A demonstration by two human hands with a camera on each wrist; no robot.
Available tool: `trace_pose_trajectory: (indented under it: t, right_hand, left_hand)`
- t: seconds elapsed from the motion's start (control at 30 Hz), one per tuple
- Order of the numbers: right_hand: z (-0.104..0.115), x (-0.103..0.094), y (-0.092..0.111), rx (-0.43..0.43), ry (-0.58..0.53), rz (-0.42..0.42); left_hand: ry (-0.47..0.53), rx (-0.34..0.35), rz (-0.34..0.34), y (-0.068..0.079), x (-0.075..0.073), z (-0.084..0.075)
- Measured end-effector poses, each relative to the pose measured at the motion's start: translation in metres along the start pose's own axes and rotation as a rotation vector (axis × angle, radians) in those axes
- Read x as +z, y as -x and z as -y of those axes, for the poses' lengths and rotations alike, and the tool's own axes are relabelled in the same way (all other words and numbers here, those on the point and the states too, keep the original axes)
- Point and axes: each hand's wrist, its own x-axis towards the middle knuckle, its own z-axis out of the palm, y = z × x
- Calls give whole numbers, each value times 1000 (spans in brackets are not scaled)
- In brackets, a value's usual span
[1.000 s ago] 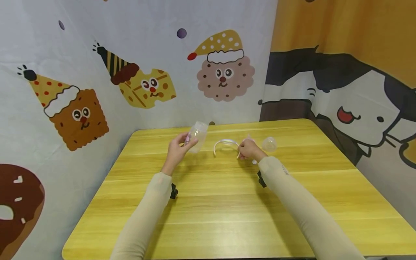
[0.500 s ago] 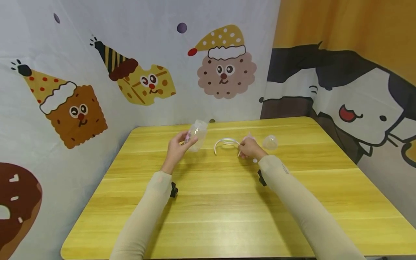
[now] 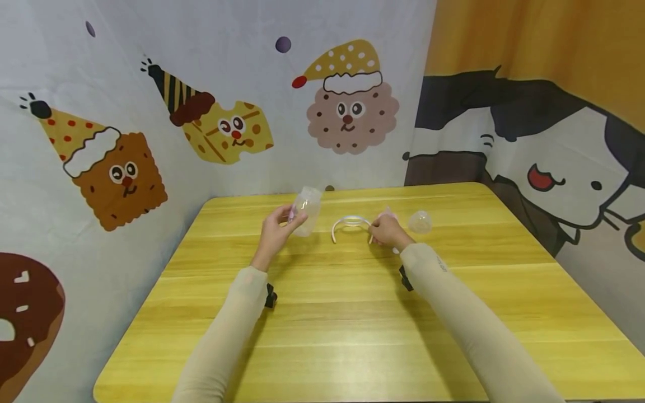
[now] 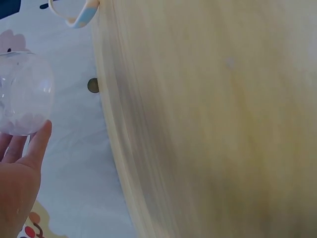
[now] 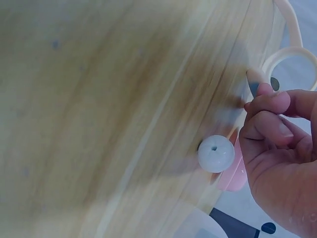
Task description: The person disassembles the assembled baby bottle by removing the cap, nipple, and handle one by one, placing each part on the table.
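In the head view my left hand [image 3: 274, 232] holds a clear baby bottle body [image 3: 307, 211] tilted above the table, thumb on one side and fingers on the other. The left wrist view shows the rounded bottle [image 4: 27, 91] over my fingertips. My right hand [image 3: 389, 230] pinches one end of a pale curved bottle handle [image 3: 351, 219], which arches to the left of it. Up close, the handle [image 5: 291, 49] loops beyond my curled fingers. Beneath that hand are a pink bottle part [image 5: 235, 173], mostly hidden in the head view, and a white ball with a small hole [image 5: 216, 153].
A clear dome cap [image 3: 420, 222] lies right of my right hand on the yellow wood table [image 3: 322, 324]. Behind the table's far edge hangs a cloth [image 3: 242, 33] printed with cartoon biscuits and a cow-patterned figure. Each wrist carries a dark camera mount [image 3: 406, 279].
The head view has shifted slightly. Both hands keep their places, the left with the bottle body and the right at the handle's end.
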Motion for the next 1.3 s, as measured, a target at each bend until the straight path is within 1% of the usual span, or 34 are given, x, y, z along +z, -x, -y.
trace_pose_trajectory:
  t: [0.13,0.2,0.33,0.43,0.57,0.83,1.0,1.13,1.3]
  right_hand:
    - [2,-1,2,15,-13,9]
    - [4,-3,5,20,-1,5]
    - [6,-8,11,54,23,-36]
    - [7,-14,18,72,21,-47]
    - [8,-20,25,55,8,-50]
    - [3,-36,26,6,46,-150]
    - [-2,-42,27,9,26,-153]
    - [-3,-44,30,7,-3,-176]
    - [-4,-46,35,-5,-31,-199]
  left_hand:
    - [-10,-11,-5,1,0,-1]
    - [-12,-20,-6,1,1,-2]
    - [-29,-24,23,-1,5,-1]
    - [-50,-17,38,-2,9,-2]
    - [-57,-28,33,1,10,-3]
    - [-52,-44,74,-2,12,-1]
    - [-80,-62,91,-2,18,1]
    - [-91,-67,97,-1,21,-3]
    - [-118,-97,108,0,24,-6]
